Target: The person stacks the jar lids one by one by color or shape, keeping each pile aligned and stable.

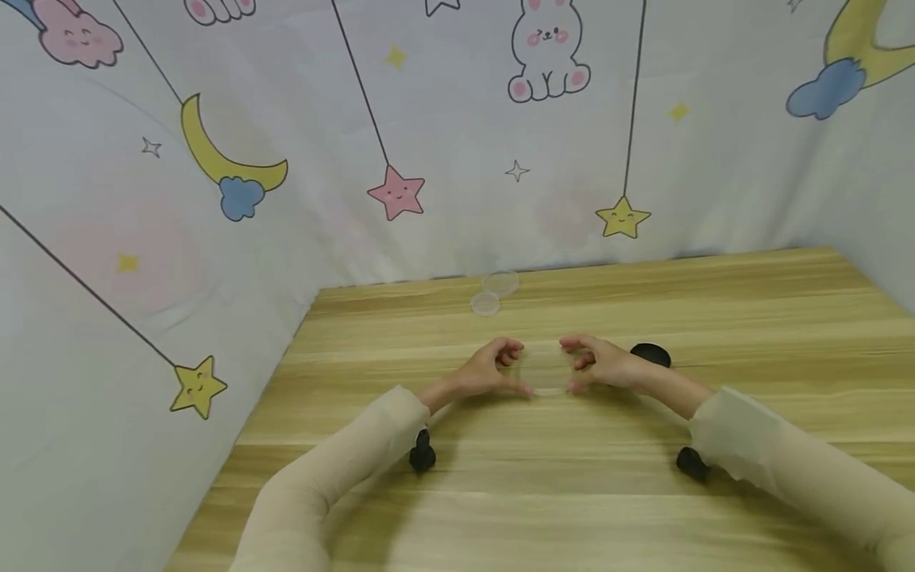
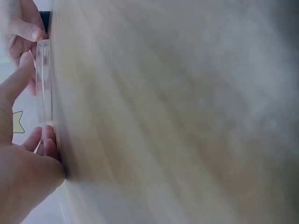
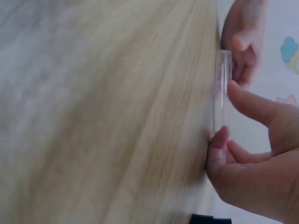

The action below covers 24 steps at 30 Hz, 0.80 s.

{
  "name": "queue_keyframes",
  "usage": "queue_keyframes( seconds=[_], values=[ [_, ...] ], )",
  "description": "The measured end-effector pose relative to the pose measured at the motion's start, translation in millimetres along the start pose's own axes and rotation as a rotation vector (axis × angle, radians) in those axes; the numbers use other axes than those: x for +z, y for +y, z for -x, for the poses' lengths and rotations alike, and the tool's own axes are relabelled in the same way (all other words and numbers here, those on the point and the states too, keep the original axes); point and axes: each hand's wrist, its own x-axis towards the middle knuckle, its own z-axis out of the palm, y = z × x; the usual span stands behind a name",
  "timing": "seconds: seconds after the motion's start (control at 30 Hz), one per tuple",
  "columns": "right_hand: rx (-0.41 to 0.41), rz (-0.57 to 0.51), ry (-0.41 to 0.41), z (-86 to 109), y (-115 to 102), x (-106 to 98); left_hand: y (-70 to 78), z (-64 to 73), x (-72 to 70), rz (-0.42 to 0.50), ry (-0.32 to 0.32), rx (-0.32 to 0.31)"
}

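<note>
Reaching over table (image 1: 543, 485) in pale sleeves (image 1: 368, 445): left hand (image 1: 489, 370) and right hand (image 1: 606, 364), fingers of each partly spread, curved, gripping opposite sides of clear shallow dish (image 1: 546, 370). Dish low at table surface, between hands. Beside right hand, black rounded object (image 1: 651, 353), partly hidden. Farther: smaller clear disc (image 1: 485, 304), larger clear disc (image 1: 500, 284) near rear edge. Last: white curtain (image 1: 457, 230), printed stars, moons, rabbit.

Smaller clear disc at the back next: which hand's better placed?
Left, probably: the left hand is nearer the smaller clear disc; the right hand is farther off, at the clear dish's opposite side.
</note>
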Motion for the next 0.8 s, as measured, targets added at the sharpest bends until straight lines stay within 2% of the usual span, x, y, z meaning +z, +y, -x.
queue_keyframes(
  seconds=[0.13, 0.23, 0.4, 0.53, 0.6, 0.8],
  values=[
    [0.008, -0.026, 0.002, -0.8, 0, 0, -0.4, -0.7, -2.1, 0.084, -0.001, -0.045],
    [0.023, -0.031, 0.011, 1.6, 1, -1, -1.6, -3.1, -2.6, 0.118, -0.020, -0.056],
    [0.018, -0.032, 0.025, 4.8, 1, -5, 0.6, -4.8, -9.2, 0.099, -0.034, -0.065],
    [-0.009, -0.011, 0.064, 0.5, -8, -12, 10.2, -9.7, -27.9, 0.066, -0.018, -0.051],
    [-0.022, 0.001, 0.084, -5.3, -16, -16, 17.1, -14.2, -41.5, 0.062, 0.017, -0.035],
    [-0.033, -0.051, 0.122, -34.9, -46, -28, 33.0, -25.8, -81.2, 0.080, 0.200, -0.010]
  ],
)
